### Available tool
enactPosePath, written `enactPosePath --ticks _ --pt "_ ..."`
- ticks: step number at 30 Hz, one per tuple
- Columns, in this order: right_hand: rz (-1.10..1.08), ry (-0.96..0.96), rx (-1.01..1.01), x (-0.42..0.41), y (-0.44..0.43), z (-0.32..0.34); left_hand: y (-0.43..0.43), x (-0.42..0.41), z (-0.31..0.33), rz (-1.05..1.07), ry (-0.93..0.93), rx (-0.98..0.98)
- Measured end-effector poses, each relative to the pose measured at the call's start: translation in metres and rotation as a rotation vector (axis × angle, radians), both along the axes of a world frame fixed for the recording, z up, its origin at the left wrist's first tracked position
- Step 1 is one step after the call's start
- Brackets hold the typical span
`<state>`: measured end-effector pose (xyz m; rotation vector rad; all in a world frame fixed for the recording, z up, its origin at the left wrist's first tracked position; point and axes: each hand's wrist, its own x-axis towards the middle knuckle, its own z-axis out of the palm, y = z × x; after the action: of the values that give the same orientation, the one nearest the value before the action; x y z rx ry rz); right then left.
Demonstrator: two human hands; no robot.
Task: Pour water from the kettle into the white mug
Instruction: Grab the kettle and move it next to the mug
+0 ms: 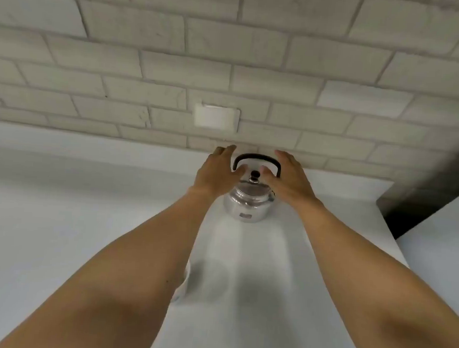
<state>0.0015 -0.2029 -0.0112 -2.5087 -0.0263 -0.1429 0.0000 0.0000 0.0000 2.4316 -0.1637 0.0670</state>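
A small shiny steel kettle (248,202) with a black arched handle and a black lid knob stands on the white counter near the back wall. My left hand (217,173) hovers at its left side and my right hand (287,180) at its right, both with fingers spread and thumbs pointing in toward the knob. Neither hand grips the handle. A white mug (183,284) sits closer to me, almost wholly hidden under my left forearm; only a sliver of its side shows.
The white counter (57,216) runs along a pale brick-tile wall with a white wall plate (216,117). At the right the counter ends at a dark gap (405,213), with another white surface (446,243) beyond.
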Motion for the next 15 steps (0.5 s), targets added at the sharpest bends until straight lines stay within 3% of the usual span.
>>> enactPosePath --ticks 5,15 --pt "0.105 0.099 0.050 0.035 -0.013 -0.011 -0.022 0.030 -0.011 -0.063 0.023 0.098" --pt "0.289 -0.075 0.136 0.022 -0.003 0.001 -0.023 0.012 -0.009 -0.042 -0.051 0.071"
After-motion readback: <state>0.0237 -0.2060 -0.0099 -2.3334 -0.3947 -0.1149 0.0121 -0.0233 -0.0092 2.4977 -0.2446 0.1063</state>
